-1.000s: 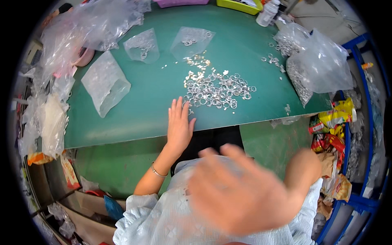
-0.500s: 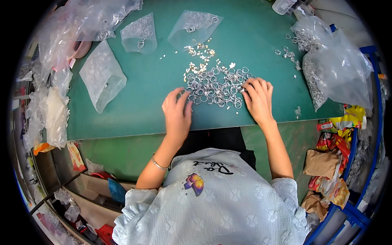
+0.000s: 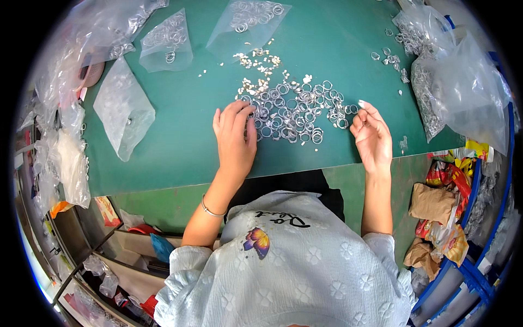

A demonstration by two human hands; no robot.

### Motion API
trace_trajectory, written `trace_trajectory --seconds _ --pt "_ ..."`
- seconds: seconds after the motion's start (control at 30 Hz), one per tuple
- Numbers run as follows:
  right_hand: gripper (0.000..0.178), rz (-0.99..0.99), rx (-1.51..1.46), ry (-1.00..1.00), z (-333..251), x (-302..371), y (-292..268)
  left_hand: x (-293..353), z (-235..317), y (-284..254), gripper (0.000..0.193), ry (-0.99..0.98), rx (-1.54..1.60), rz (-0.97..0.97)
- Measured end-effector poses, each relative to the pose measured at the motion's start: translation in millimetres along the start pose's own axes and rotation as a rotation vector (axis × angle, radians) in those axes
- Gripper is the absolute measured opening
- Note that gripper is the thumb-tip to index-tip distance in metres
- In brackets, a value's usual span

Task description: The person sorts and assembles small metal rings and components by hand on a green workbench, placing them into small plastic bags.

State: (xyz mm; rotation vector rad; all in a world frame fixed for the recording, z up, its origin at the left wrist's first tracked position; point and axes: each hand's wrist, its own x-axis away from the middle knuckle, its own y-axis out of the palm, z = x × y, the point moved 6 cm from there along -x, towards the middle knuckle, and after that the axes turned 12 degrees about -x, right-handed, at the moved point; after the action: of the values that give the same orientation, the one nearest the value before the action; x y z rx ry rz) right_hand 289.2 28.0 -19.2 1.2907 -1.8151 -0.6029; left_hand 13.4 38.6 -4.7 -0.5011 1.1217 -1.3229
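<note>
Many silver-coloured metal rings [image 3: 291, 111] lie in a loose heap on the green tabletop, in front of me. At the heap's left edge my left hand [image 3: 234, 136] rests with bent fingers over the rings and its thumb apart; its fingertips partly cover the rings there. My right hand [image 3: 373, 136] is just off the heap's right side, palm turned partly up and fingers loosely bent. Its fingertips are beside a small cluster of rings [image 3: 341, 117], and I see no ring held in it. Small whitish bits [image 3: 256, 84] are scattered behind and among the rings.
Clear bags with rings [image 3: 167, 42] [image 3: 248, 19] lie at the back, and another clear bag [image 3: 124, 109] lies left. A big bag of rings [image 3: 430, 95] stands at the right edge. Plastic bags crowd the left side; a blue rack [image 3: 471, 218] stands right.
My right hand has moved right, away from the heap, and turned its palm upward. Some rings at that side are now spread out. The left hand has shifted slightly; the whole view has tilted.
</note>
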Motion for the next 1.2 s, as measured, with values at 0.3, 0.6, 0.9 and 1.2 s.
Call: trace_trajectory --seconds 0.3,0.6,0.9,1.2 --pt "0.025 -0.3 1.684 -0.573 37.9 36.8 35.7 1.5 19.5 11.6 0.027 0.091 -0.139 -0.133" --pt "0.019 -0.329 1.572 -0.778 32.9 41.3 50.9 12.3 49.1 18.4 0.032 0.186 0.02 -0.182" --pt "0.007 -0.186 1.191 -0.356 33.9 22.9 30.3 14.3 31.9 -1.5 0.038 0.02 -0.005 -0.067" --pt "0.011 -0.273 0.594 0.136 67.1 30.7 44.3 13.9 42.2 19.3 0.019 -0.381 0.821 -0.416"
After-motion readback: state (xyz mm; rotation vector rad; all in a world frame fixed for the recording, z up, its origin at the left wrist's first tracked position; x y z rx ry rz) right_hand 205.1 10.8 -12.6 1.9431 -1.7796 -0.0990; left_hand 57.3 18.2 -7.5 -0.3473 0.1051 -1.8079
